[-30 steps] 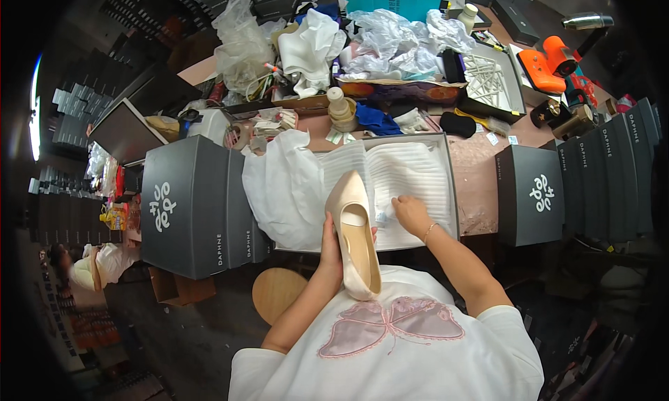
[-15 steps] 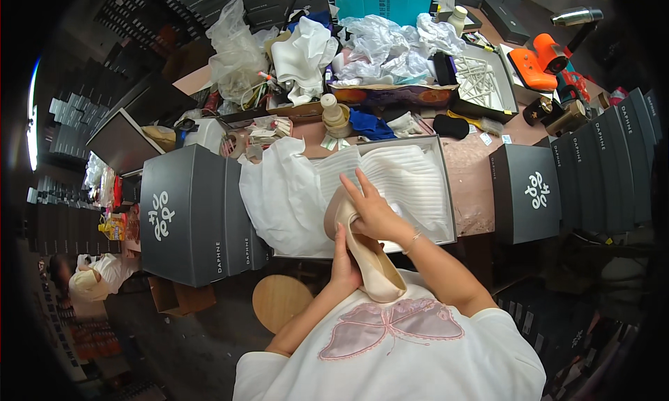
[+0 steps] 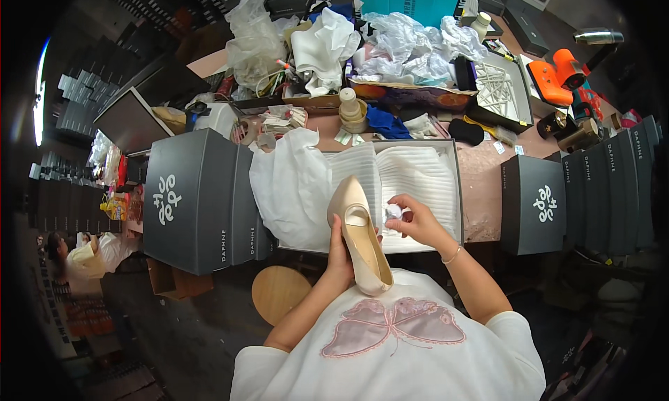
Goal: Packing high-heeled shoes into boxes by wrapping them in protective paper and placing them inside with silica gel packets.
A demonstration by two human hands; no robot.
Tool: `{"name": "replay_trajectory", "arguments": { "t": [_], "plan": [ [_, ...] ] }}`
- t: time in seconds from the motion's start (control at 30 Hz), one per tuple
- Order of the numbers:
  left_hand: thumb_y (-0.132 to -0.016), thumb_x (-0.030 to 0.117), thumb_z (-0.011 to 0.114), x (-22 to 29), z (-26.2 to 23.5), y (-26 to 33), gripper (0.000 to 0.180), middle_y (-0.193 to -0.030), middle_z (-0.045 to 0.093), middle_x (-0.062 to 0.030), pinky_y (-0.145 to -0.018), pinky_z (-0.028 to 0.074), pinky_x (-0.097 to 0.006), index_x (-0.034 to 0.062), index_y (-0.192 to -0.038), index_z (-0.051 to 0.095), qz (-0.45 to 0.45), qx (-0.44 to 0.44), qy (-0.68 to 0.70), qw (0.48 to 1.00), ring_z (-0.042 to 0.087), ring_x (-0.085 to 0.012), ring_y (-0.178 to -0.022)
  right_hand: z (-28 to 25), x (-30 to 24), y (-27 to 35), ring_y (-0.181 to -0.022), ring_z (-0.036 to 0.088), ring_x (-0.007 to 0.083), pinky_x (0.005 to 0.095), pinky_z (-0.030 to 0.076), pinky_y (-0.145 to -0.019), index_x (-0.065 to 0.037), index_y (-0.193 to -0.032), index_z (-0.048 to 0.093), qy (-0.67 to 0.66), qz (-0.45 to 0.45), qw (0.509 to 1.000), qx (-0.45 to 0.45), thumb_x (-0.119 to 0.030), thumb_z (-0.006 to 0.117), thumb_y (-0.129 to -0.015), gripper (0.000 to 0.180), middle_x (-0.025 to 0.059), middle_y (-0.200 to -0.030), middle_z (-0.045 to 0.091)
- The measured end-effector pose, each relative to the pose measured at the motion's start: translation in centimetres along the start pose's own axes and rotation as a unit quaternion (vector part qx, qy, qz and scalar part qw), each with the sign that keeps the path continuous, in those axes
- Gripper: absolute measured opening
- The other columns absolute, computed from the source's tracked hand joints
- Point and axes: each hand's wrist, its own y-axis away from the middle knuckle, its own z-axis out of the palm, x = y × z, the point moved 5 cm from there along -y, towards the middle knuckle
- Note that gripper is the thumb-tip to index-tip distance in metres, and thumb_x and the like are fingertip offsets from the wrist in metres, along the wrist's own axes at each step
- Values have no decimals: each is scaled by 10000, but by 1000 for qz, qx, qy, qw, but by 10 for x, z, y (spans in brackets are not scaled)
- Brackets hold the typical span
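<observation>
A beige pointed-toe shoe [image 3: 367, 251] is held by my left hand [image 3: 339, 251], its toe pointing away from me and its opening facing up. Just right of the shoe, my right hand [image 3: 418, 225] pinches a small crumpled wad of white paper [image 3: 394, 211] between thumb and fingers. Both hands are over the near part of an open shoe box [image 3: 458, 185]. Ribbed white wrapping [image 3: 418, 165] fills the box, and a loose sheet of white tissue paper [image 3: 289, 185] spills over its left side.
Dark grey shoe boxes stand in rows at left [image 3: 185, 199] and right [image 3: 533, 204]. Behind the open box are a pump bottle [image 3: 352, 112], a blue cloth [image 3: 388, 123], a black pad [image 3: 465, 131] and a carton of crumpled plastic [image 3: 418, 94]. A round stool [image 3: 280, 294] is below left.
My right hand has come away from the shoe toward the right, now with the white paper wad in its fingers. The shoe's opening has turned into view.
</observation>
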Motion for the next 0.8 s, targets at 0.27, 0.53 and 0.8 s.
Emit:
{"name": "replay_trajectory", "arguments": {
  "t": [0.27, 0.53, 0.8],
  "plan": [
    [-883, 677, 411, -5, 31, -2, 696, -1145, 569, -116, -920, 484, -421, 93, -1254, 491, 8, -43, -6, 999, 575, -244, -1065, 44, -70, 14, -833, 612, 283, 358, 516, -684, -42, -974, 579, 314, -243, 913, 97, -158, 706, -753, 279, 115, -934, 592],
    [-893, 658, 416, -16, 31, -2, 687, -1176, 545, -106, -918, 480, -389, 88, -1273, 469, -32, -60, -37, 997, 554, -232, -1078, 33, -53, 10, -897, 594, 293, 360, 502, -766, -52, -980, 579, 376, -288, 874, 106, -154, 729, -724, 314, 113, -1016, 573],
    [-873, 743, 226, -26, 32, -6, 802, -794, 617, -141, -587, 542, -319, 37, -1053, 560, -30, -153, -113, 981, 626, -222, -675, 18, -34, -8, -1058, 571, 390, 409, 475, -874, -66, -1465, 264, 179, -150, 967, 104, -229, 745, -735, 889, 234, -1206, 551]
  ]
}}
